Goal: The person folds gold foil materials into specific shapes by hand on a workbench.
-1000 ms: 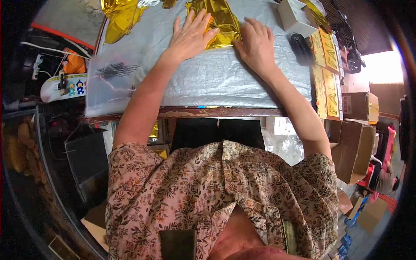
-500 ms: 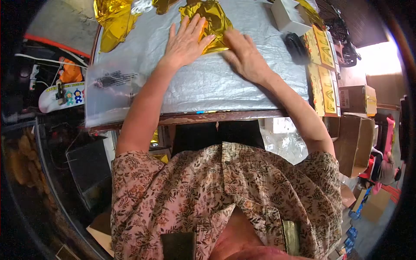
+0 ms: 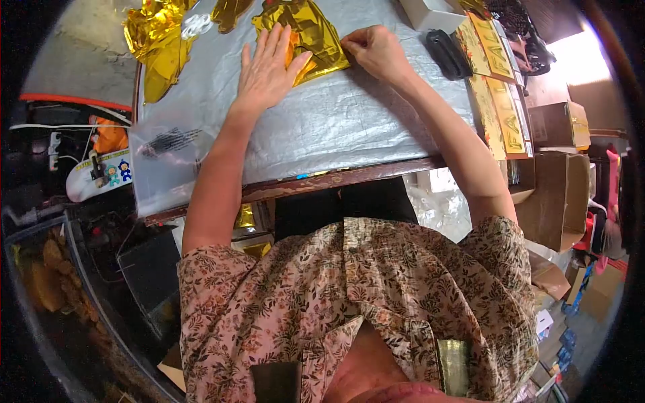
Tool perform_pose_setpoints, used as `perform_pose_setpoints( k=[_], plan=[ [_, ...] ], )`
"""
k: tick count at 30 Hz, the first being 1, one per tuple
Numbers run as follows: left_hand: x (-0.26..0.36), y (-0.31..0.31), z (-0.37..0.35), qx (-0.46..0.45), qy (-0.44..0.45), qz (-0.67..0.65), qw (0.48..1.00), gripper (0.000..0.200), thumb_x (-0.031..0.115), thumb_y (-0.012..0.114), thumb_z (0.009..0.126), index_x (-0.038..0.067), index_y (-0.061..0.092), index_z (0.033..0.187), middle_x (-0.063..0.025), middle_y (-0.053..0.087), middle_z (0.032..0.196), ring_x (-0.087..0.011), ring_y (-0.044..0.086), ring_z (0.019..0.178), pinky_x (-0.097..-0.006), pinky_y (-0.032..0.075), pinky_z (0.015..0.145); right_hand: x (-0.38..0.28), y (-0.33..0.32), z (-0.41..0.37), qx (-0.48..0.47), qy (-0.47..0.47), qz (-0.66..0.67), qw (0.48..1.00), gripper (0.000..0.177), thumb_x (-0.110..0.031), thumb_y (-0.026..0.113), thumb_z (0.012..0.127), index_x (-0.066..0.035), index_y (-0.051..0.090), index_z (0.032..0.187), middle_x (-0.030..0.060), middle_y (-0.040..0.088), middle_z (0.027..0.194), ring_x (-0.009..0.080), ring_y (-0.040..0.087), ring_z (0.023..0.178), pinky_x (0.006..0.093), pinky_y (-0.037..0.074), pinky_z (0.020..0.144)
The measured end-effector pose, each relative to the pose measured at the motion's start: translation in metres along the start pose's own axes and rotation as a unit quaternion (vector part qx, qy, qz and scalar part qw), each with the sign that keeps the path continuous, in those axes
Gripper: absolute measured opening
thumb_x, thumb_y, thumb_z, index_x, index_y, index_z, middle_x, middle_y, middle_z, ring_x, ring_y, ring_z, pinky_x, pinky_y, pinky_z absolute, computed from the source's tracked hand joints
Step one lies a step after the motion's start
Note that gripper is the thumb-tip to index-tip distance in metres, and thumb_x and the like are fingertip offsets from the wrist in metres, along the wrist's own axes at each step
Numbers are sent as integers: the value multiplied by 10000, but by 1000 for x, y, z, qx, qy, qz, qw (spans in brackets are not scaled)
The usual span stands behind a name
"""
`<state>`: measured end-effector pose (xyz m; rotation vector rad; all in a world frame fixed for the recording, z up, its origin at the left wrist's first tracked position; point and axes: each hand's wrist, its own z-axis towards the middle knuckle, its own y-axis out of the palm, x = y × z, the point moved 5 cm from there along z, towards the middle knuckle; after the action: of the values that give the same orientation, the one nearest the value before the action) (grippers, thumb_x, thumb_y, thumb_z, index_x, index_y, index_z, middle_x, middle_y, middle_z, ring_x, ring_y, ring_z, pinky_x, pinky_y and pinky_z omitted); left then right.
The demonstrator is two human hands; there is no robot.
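A flat, folded gold foil balloon (image 3: 316,33) lies on the silver-covered table in front of me. My left hand (image 3: 267,74) rests flat on its left side, fingers stretched and thumb apart. Orange patches beside those fingers look like their reflection in the shiny foil. At the balloon's right edge, my right hand (image 3: 377,55) is closed in a pinch, fingertips and thumb on the foil's edge. Just how much foil is between them is hard to make out.
More gold foil (image 3: 161,57) hangs at the table's left, near a white coil (image 3: 196,25). A clear plastic bag (image 3: 164,161) lies at the left front corner. On the right are a black case (image 3: 448,55), a white box (image 3: 433,13) and printed FALL boxes (image 3: 497,114).
My right hand has gone from a blurred, open sweep over the foil to a pinch at its right edge. The left hand stays flat on it. The whole view has shifted slightly.
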<state>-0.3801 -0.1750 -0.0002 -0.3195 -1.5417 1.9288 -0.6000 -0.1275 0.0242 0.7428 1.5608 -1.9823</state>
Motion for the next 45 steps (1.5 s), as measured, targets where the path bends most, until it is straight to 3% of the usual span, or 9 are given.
perform_pose_setpoints(
  k=[4, 14, 19, 25, 31, 34, 35, 42, 45],
  plan=[
    [-2, 0, -1, 14, 6, -12, 1000, 808, 641, 377, 1043, 93, 280, 1629, -139, 253, 1698, -326, 212, 1573, -566, 121, 1258, -3, 2, 10, -37, 45, -3, 998, 285, -283, 716, 870, -53, 808, 1011, 207, 763, 895, 342, 760, 846, 438, 589, 843],
    [-2, 4, -1, 4, -7, -14, 1000, 865, 707, 327, 1024, 102, 255, 1638, -138, 234, 1704, -306, 189, 1581, -555, 105, 1265, -7, 9, 33, -83, 89, -71, 990, 343, -313, 775, 779, -32, 804, 974, 202, 772, 929, 341, 760, 874, 427, 592, 832],
    [-2, 3, -2, 5, -15, -9, 1000, 880, 723, 319, 1017, 106, 246, 1641, -134, 235, 1704, -306, 196, 1579, -558, 106, 1265, -21, 6, 34, -113, 90, -33, 989, 329, -259, 785, 800, 36, 788, 944, 98, 732, 743, 176, 655, 619, 333, 547, 613],
    [-3, 1, -1, 19, -12, -23, 999, 886, 723, 338, 1012, 92, 272, 1630, -150, 241, 1698, -320, 196, 1576, -556, 117, 1262, -14, 16, 40, -150, 197, 87, 965, 218, -188, 796, 850, 26, 760, 838, 60, 693, 701, 127, 597, 566, 284, 470, 526],
    [-51, -23, 5, 159, -109, -356, 914, 1048, 501, 807, 863, -80, 285, 1562, -292, 457, 1518, -391, 505, 1382, -504, 431, 1125, 3, 20, 37, -142, 183, 280, 931, 167, -168, 776, 928, -18, 739, 864, 16, 665, 699, 64, 574, 590, 231, 419, 523],
    [-68, -20, -8, 72, -207, -514, 830, 1187, 513, 885, 776, -109, 249, 1562, -282, 509, 1468, -335, 528, 1368, -450, 450, 1112, -9, 6, 29, -98, 96, 324, 936, 169, -173, 772, 938, -7, 766, 969, 34, 723, 828, 82, 640, 722, 221, 491, 658],
    [-68, -17, -10, 16, -233, -557, 797, 1075, 368, 888, 827, -4, 251, 1608, -215, 497, 1507, -269, 523, 1373, -364, 426, 1137, -13, 5, 24, -100, 93, 325, 936, 169, -173, 772, 938, -7, 766, 969, 34, 723, 828, 82, 640, 722, 221, 491, 658],
    [-36, -60, 10, -103, -66, -622, 773, 768, 251, 893, 819, -23, 536, 1441, -142, 678, 1299, -190, 627, 1203, -324, 525, 987, -59, -42, -1, -32, -124, 269, 954, 302, -118, 720, 966, 30, 723, 1229, 90, 755, 1135, 156, 668, 1080, 298, 510, 974],
    [-41, -79, 21, -1, 48, -477, 877, 199, 47, 763, 909, 35, 754, 1108, -13, 755, 1122, -107, 676, 1015, -250, 542, 884, -64, -53, -7, 0, -270, 173, 947, 291, -59, 706, 937, 2, 728, 1221, 96, 743, 1199, 216, 645, 1190, 345, 472, 1054]
  ],
)
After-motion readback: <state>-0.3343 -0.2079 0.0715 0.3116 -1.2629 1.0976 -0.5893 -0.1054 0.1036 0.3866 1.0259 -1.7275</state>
